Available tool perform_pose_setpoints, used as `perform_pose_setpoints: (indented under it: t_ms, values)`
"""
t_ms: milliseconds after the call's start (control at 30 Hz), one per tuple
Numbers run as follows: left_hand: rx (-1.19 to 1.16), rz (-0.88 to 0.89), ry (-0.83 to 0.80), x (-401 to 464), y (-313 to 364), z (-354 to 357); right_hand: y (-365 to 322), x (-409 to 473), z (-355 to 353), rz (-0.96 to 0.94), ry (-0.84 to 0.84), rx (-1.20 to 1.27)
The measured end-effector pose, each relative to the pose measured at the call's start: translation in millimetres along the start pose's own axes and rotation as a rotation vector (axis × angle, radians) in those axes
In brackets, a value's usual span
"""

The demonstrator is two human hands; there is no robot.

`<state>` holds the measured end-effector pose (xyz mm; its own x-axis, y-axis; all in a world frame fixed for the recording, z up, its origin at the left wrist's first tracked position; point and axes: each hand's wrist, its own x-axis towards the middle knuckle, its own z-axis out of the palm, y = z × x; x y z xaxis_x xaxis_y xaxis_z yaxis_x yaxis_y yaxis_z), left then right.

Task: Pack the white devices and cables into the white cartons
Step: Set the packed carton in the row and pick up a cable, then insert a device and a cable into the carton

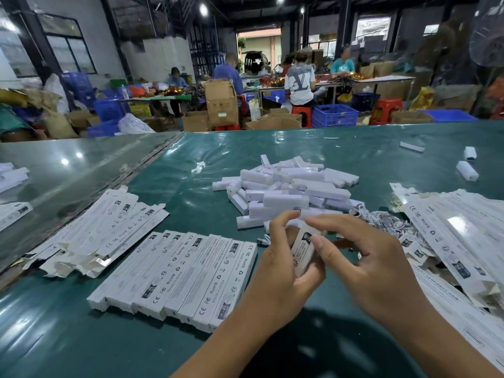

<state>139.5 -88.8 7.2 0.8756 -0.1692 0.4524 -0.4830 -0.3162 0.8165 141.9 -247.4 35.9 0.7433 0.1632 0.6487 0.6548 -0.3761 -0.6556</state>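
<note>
Carton (305,248) between both hands, above table edge

White devices (283,190) heaped mid-desk; cables (381,218) piled to the right; packed cartons (185,276) in a row at left; one carton (304,248) held upright.

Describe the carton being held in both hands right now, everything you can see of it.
The held carton is a slim white cardboard box with black print on its upward face: a dark logo block, lines of small text and a reddish mark near its lower end. It stands tilted, its top end away from the camera, above the green table. The left hand grips its lower part; the right hand pinches its upper end, which is blurred.
</note>
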Motion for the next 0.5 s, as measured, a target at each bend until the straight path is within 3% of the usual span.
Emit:
perform_pose_setpoints:
  t_ms: [200, 367, 500]
  values:
    - [0.119, -0.193, -0.144, 5, -9, -9, 26, 7, -6, 0.246, 0.076, 0.154]
    - [0.188, -0.117, -0.057, 7, -4, -12, 37, 9, -6, 0.275, 0.106, 0.221]
    - [0.314, -0.047, 0.003, 10, 7, -25, 36, 9, -8, 0.241, 0.003, 0.19]
